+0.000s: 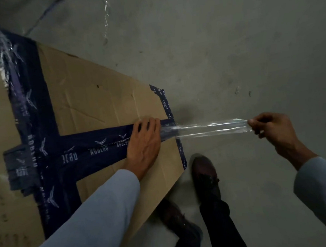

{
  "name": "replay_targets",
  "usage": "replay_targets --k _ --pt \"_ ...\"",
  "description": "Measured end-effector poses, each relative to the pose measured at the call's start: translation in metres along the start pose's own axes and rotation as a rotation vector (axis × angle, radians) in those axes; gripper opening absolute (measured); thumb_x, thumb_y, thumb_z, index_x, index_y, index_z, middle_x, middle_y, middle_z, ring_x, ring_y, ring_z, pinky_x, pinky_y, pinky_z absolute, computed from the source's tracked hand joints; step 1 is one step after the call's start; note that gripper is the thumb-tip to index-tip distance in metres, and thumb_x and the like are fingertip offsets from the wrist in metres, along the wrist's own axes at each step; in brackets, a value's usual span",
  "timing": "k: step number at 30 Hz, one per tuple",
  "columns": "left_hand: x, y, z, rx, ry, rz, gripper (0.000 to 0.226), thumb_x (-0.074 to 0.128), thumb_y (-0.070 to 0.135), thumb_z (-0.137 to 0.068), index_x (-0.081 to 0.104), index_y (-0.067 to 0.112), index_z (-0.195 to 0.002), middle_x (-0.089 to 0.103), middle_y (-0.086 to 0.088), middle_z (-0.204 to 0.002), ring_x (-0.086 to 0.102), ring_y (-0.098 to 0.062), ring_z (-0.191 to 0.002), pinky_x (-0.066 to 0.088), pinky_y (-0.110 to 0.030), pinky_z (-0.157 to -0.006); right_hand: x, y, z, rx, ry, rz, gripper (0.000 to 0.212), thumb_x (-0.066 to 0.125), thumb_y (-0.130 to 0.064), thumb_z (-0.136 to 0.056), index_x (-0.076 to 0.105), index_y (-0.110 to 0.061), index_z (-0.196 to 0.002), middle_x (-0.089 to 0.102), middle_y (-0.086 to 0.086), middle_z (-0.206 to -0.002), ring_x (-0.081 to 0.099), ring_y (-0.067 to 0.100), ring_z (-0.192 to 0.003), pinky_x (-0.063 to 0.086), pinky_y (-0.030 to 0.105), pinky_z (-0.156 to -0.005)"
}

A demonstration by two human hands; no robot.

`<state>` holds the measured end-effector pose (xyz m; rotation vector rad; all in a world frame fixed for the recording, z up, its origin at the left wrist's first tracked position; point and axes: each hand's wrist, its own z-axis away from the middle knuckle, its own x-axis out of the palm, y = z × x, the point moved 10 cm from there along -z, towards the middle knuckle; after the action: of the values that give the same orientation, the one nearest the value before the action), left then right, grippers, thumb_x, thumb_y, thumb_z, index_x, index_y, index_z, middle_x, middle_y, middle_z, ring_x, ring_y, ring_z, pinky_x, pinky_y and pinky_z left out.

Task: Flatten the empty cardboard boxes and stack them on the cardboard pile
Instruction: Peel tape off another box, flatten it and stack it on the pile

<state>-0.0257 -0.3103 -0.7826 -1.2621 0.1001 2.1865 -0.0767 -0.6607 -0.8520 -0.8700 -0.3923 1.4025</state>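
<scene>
Got a cardboard box lying flat on the grey floor, filling the left side of the view, criss-crossed with dark blue printed tape. Pressing down on it with the left hand, fingers fairly straight and spread over the blue tape right by the box's right edge. Pinching the end of a clear tape strip with the right hand, fingers curled tight on it, out over bare floor. Stretched taut from the box edge by the left fingertips across to that pinch. Also seeing two dark shoes on the floor just beside the box's near corner, and light grey sleeves on both arms.
</scene>
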Motion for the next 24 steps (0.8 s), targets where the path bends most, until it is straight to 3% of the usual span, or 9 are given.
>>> replay_targets --k 3,7,12,14,16,19,20,22,24 --pt "0.006 -0.005 0.004 0.000 -0.015 -0.045 0.047 0.044 0.014 -0.095 0.041 0.004 -0.141 0.051 -0.016 -0.134 0.050 -0.033 -0.119 0.039 -0.045 -0.100 -0.005 0.008 -0.006 0.043 -0.054 0.014 0.015 0.073 -0.010 -0.085 0.068 0.003 -0.079 0.059 0.015 -0.067 0.051 0.018 -0.056 0.039 0.027 -0.054" --pt "0.013 -0.017 0.011 0.032 -0.054 -0.111 0.048 0.046 0.023 -0.098 0.038 0.011 -0.144 0.047 -0.014 -0.139 0.043 -0.033 -0.126 0.036 -0.047 -0.098 0.010 0.009 0.001 0.085 -0.132 -0.016 0.020 0.076 -0.017 -0.081 0.068 0.001 -0.083 0.062 0.004 -0.064 0.054 0.012 -0.054 0.041 0.028 -0.057" --pt "0.012 -0.028 0.010 0.011 -0.027 -0.037 0.033 0.050 0.016 -0.096 0.053 0.010 -0.129 0.056 -0.013 -0.126 0.050 -0.032 -0.112 0.039 -0.043 -0.090 0.027 0.031 0.015 0.276 -0.310 -0.247 0.061 0.088 -0.060 -0.046 0.074 -0.019 -0.089 0.070 -0.003 -0.083 0.063 0.011 -0.069 0.049 0.026 -0.065" --pt "0.015 -0.026 0.009 0.030 -0.027 0.000 0.032 0.048 0.011 -0.096 0.054 0.008 -0.127 0.056 -0.015 -0.125 0.051 -0.032 -0.110 0.040 -0.042 -0.089 0.019 0.040 0.015 0.329 -0.298 -0.463 0.059 0.077 -0.065 -0.064 0.074 -0.018 -0.101 0.070 0.000 -0.093 0.065 0.014 -0.078 0.054 0.028 -0.069" --pt "0.016 -0.024 0.009 0.029 -0.030 0.041 0.033 0.047 0.008 -0.095 0.055 0.006 -0.127 0.056 -0.016 -0.125 0.051 -0.033 -0.110 0.041 -0.041 -0.089 -0.001 0.049 0.010 0.357 -0.192 -0.520 0.059 0.055 -0.062 -0.087 0.067 -0.011 -0.115 0.070 0.001 -0.097 0.066 0.015 -0.079 0.055 0.028 -0.070" --pt "0.018 -0.028 0.011 0.006 -0.020 0.066 0.030 0.050 0.006 -0.094 0.057 0.006 -0.124 0.058 -0.015 -0.123 0.050 -0.032 -0.109 0.042 -0.040 -0.089 0.013 0.025 0.005 0.235 -0.203 -0.258 0.070 0.066 -0.064 -0.074 0.065 -0.008 -0.117 0.071 0.002 -0.097 0.063 0.015 -0.077 0.047 0.033 -0.072" --pt "0.020 -0.030 0.012 0.000 -0.016 0.073 0.030 0.051 0.006 -0.094 0.057 0.006 -0.124 0.058 -0.015 -0.122 0.050 -0.031 -0.109 0.043 -0.040 -0.089 0.030 0.005 0.003 0.160 -0.236 -0.164 0.065 0.069 -0.061 -0.071 0.068 -0.009 -0.110 0.071 0.005 -0.097 0.062 0.017 -0.076 0.045 0.033 -0.070" --pt "0.021 -0.029 0.012 0.002 -0.008 0.086 0.030 0.054 0.007 -0.094 0.057 0.006 -0.124 0.058 -0.015 -0.121 0.051 -0.031 -0.109 0.043 -0.040 -0.090 0.073 -0.037 -0.001 0.019 -0.289 -0.064 0.034 0.065 -0.042 -0.087 0.069 -0.011 -0.100 0.070 0.011 -0.098 0.059 0.020 -0.077 0.042 0.031 -0.066" --pt "0.021 -0.026 0.010 0.003 0.011 0.116 0.030 0.055 0.008 -0.094 0.057 0.007 -0.124 0.058 -0.014 -0.121 0.051 -0.031 -0.108 0.043 -0.041 -0.089 0.122 -0.073 -0.008 -0.108 -0.331 0.011 0.022 0.059 -0.027 -0.095 0.069 -0.008 -0.098 0.070 0.009 -0.094 0.058 0.020 -0.077 0.041 0.028 -0.063"
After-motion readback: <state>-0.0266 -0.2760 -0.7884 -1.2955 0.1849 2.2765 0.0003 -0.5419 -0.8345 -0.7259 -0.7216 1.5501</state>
